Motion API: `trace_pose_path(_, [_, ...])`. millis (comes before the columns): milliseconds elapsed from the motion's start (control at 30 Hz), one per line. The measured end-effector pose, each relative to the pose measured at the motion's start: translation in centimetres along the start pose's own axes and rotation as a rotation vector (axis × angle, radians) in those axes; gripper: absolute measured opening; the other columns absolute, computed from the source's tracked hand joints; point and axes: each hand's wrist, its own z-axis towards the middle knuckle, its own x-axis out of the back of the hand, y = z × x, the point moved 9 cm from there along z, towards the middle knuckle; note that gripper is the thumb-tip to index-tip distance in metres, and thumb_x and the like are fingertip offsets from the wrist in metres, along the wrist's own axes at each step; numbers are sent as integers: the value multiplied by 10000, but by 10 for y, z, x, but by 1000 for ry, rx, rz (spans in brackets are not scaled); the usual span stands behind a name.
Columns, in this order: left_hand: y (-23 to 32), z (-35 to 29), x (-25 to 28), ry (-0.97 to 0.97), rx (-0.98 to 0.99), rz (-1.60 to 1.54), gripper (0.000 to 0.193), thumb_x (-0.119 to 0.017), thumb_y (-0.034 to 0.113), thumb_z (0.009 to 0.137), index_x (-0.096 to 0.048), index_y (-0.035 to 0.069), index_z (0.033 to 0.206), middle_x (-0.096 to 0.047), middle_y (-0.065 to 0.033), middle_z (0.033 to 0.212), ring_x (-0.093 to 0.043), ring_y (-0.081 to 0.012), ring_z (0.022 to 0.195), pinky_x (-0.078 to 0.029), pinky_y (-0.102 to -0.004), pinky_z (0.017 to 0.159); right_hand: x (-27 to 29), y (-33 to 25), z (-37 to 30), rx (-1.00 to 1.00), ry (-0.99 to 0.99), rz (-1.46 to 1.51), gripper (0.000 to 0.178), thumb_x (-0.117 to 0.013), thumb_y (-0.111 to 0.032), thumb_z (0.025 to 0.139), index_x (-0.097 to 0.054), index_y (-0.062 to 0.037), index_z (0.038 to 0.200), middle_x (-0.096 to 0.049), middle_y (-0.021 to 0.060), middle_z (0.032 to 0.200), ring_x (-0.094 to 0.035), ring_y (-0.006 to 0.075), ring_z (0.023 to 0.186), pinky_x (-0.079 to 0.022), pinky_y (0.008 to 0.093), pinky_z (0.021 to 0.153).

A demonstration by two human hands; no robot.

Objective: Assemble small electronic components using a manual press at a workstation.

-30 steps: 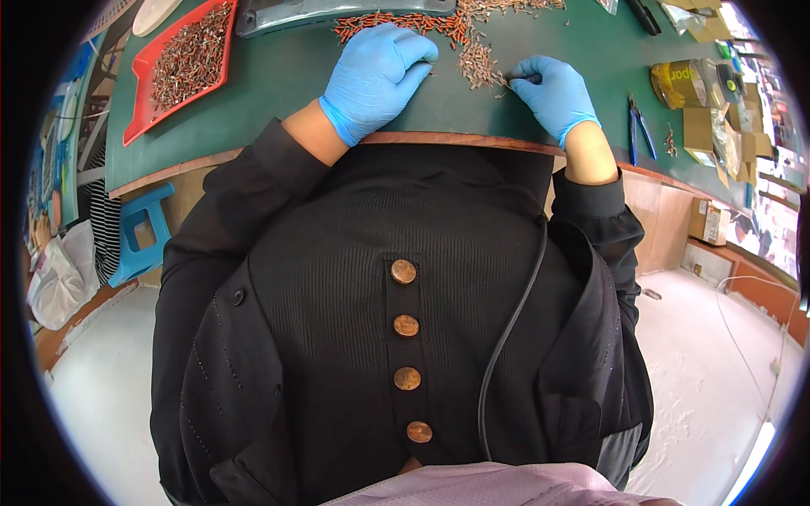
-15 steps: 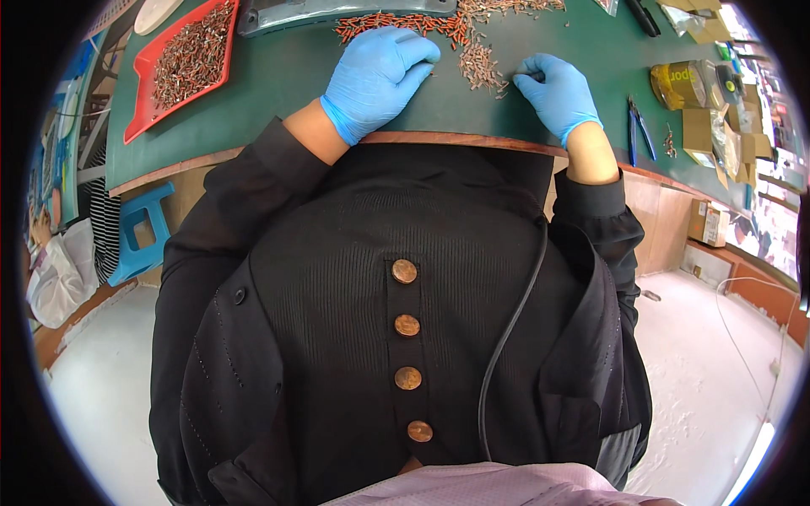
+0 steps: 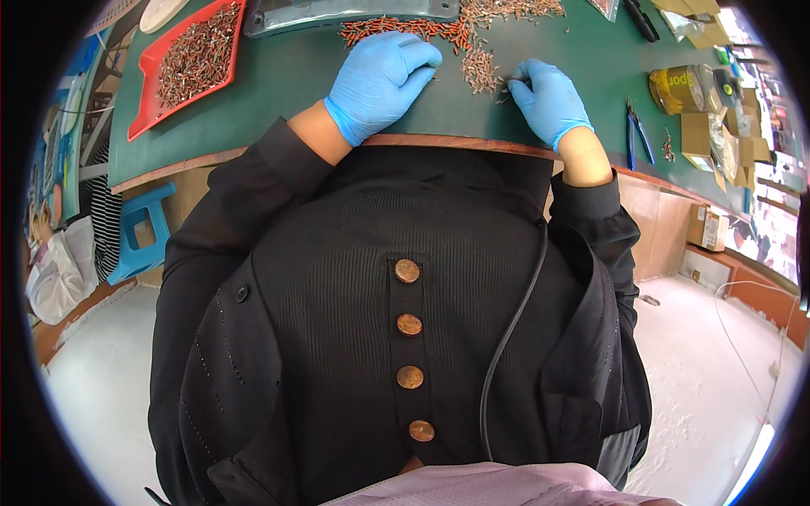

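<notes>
Blue-gloved left hand [image 3: 384,84] at upper centre, fingers curled, thumb close to forefinger; can't tell if anything's gripped. Right hand [image 3: 547,99], right of it, thumb and fingertips nearly meeting, hold unclear. Between them, pile of small brown parts [image 3: 481,69], long axis running down frame, lower end just beside right fingertips: right hand nearer. Orange-red parts [image 3: 405,30] above left hand. Red tray [image 3: 149,93], upper left; pliers [image 3: 631,139], upper right.

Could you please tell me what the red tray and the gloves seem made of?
Red tray: probably plastic, fairly smooth, judging by its even colour and thin rim. Gloves: likely nitrile or latex, mostly matte; they cling and crease like thin rubber. Which exactly, I can't tell.
</notes>
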Motion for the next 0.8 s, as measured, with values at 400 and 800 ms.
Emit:
trace_pose_path(400, [-8, -5, 11, 78, 152, -56, 130, -630, 74, 787, -652, 58, 914, -609, -68, 807, -586, -193, 706, -468, -281, 641, 2, 6, -2, -154, 222, 657, 91, -615, -24, 767, -616, -7, 856, -607, 17, 752, -536, 79, 662, -466, 219, 644])
trace_pose_path(800, [-19, -6, -1, 56, 431, -423, 178, -671, 134, 760, -664, 53, 918, -644, -76, 801, -613, -148, 678, -497, -270, 650, -5, -28, 0, -191, 241, 701, 120, -604, -25, 803, -597, -7, 921, -584, 4, 754, -518, 48, 662, -442, 183, 579])
